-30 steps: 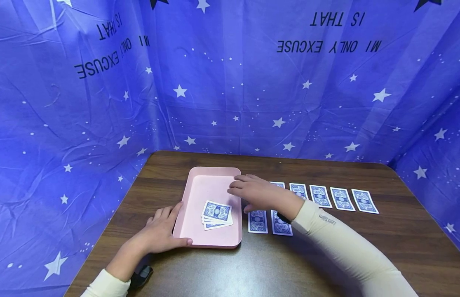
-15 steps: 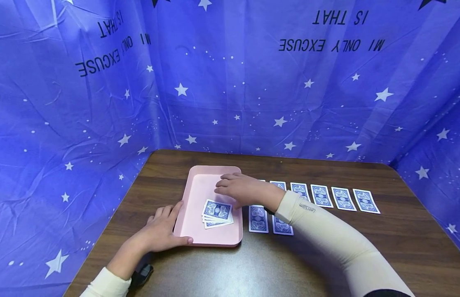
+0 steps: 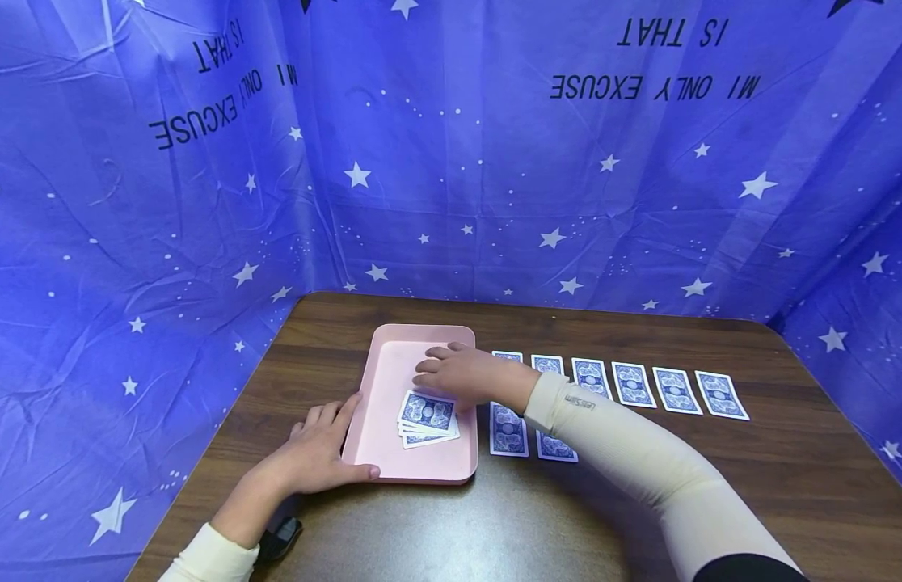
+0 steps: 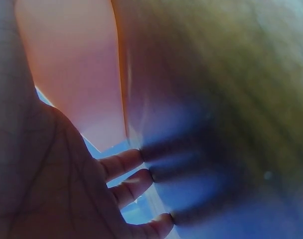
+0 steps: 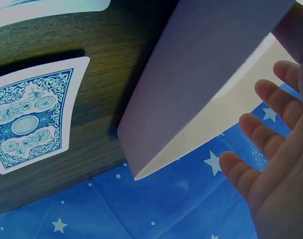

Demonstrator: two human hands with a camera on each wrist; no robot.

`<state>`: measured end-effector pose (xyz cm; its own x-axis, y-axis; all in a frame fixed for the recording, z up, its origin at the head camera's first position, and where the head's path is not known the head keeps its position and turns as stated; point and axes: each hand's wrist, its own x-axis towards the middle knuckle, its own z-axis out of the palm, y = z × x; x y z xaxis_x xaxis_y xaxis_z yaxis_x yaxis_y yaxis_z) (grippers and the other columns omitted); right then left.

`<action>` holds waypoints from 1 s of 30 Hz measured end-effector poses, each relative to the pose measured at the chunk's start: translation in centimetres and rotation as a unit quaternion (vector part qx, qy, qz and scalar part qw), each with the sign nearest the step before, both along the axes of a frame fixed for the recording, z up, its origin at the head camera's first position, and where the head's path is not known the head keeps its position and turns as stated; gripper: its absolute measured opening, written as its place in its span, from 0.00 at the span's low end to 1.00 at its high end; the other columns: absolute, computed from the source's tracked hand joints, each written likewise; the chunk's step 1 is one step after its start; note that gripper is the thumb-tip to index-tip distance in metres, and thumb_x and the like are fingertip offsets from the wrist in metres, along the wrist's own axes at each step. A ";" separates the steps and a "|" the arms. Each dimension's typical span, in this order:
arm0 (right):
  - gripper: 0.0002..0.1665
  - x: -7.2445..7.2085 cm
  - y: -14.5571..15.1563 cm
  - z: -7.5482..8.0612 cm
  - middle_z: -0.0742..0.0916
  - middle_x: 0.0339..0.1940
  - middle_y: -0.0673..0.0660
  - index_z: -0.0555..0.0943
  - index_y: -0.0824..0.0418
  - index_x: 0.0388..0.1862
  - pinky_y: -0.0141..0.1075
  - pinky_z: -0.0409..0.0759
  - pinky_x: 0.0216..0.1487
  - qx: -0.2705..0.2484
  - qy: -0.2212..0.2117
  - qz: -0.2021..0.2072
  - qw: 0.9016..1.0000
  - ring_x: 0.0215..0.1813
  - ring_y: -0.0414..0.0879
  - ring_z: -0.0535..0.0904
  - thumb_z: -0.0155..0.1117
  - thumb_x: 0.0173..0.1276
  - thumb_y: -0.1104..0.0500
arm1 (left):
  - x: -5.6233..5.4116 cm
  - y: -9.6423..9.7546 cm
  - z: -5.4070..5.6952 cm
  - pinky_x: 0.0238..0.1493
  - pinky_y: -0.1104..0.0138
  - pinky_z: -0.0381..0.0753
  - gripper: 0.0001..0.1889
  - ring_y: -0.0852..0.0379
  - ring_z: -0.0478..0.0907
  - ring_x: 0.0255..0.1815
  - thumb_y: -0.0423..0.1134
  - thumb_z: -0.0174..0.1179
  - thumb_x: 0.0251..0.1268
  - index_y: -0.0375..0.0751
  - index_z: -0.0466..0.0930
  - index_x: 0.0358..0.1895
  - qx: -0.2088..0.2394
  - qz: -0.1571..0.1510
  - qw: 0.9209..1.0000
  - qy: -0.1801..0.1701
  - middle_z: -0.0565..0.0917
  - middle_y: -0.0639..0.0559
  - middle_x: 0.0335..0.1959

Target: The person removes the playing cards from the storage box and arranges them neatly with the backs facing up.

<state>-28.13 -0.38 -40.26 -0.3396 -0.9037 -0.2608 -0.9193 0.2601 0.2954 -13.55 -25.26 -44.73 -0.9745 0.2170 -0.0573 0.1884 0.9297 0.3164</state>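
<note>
A pink tray [image 3: 395, 360] lies on the table, with a small pile of blue-backed playing cards [image 3: 427, 413] fanned loosely inside it. My left hand [image 3: 316, 453] rests at the tray's near left corner, thumb along the front rim and fingers beside the left wall. In the left wrist view its fingers are straight. Over the tray's right wall reaches my right hand [image 3: 463, 376], just behind and right of the pile. Its fingers [image 5: 276, 104] are spread and slightly bent in the right wrist view, with nothing seen between them. The head view hides most of its thumb.
Right of the tray, a back row of several face-down cards [image 3: 633, 384] runs along the dark wooden table [image 3: 480, 525]. Two more cards [image 3: 508, 431] lie in front, one partly under the right forearm. A blue star-printed curtain [image 3: 451, 162] surrounds the table.
My right hand has moved left from the tray's right rim to above its inside, near the pile. The left hand and the cards stay in place.
</note>
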 end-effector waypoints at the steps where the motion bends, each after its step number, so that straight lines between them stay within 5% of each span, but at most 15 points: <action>1: 0.52 0.0 -0.1 0.0 0.70 0.74 0.49 0.66 0.47 0.76 0.53 0.62 0.70 0.005 0.002 -0.001 1.000 0.76 0.53 0.61 0.78 0.53 0.44 | 0.0 0.0 0.1 0.52 0.38 0.68 0.65 0.35 0.64 0.64 0.78 0.63 0.42 0.39 0.51 0.78 0.000 -0.001 1.000 0.001 0.69 0.34 0.64; 30: 0.64 0.6 -2.2 -0.7 0.64 0.77 0.43 0.57 0.39 0.79 0.52 0.62 0.70 0.070 0.004 0.034 0.997 0.78 0.49 0.55 0.84 0.46 0.46 | 0.0 -0.1 -0.2 0.52 0.38 0.68 0.64 0.35 0.64 0.64 0.77 0.65 0.43 0.40 0.50 0.79 0.007 -0.001 1.000 -0.001 0.69 0.35 0.64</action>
